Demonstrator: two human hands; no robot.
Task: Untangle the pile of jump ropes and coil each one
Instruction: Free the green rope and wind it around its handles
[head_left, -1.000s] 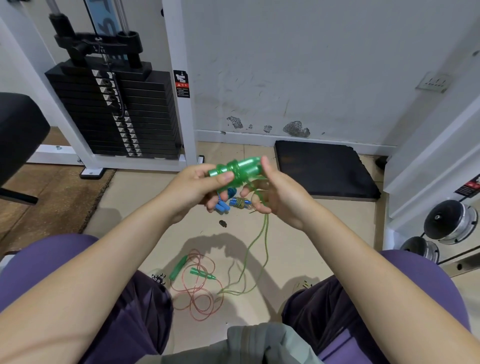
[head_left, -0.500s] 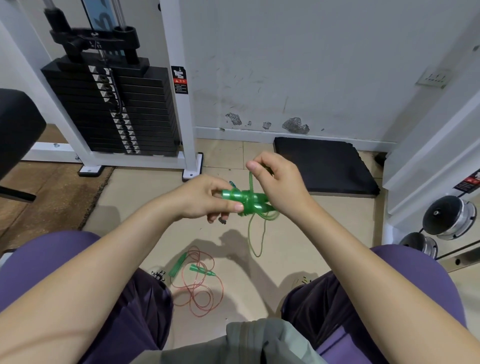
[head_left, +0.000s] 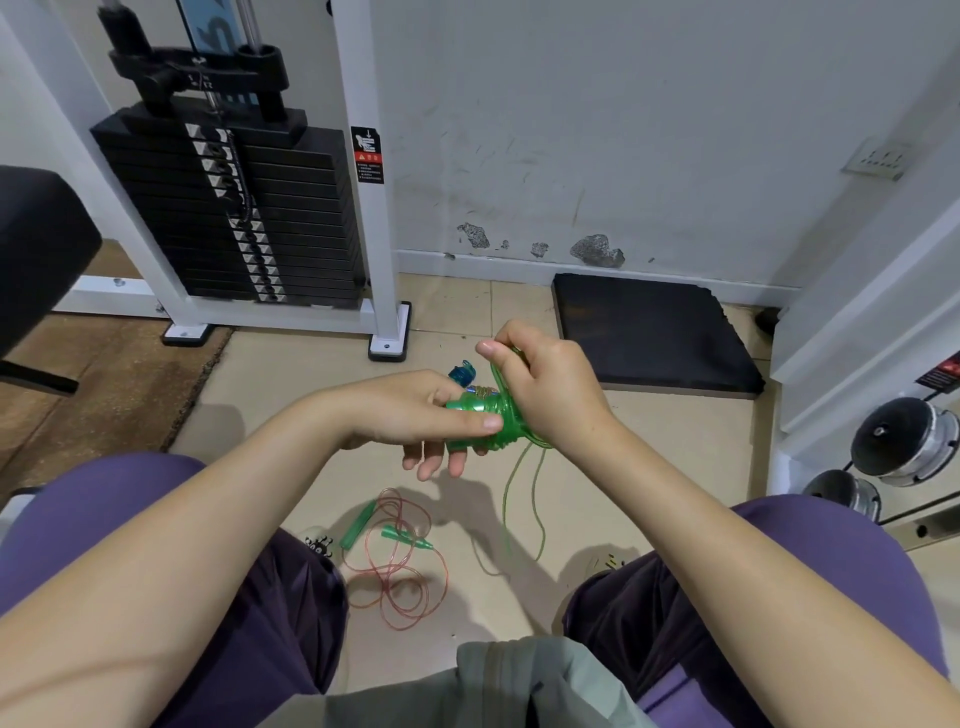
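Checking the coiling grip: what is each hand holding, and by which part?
Left hand grips the green handles around their middle; right hand pinches the green cord just above them.

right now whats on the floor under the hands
A red jump rope with green handles lies loose there, beside the hanging green cord. The legs hide the floor further to either side.

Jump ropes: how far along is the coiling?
In hand: left hand grips the translucent green plastic handles while right hand wraps the thin green cord, its tail hanging. Left: the pink cord rope with green handles lies loose on the floor. Nothing looks finished.
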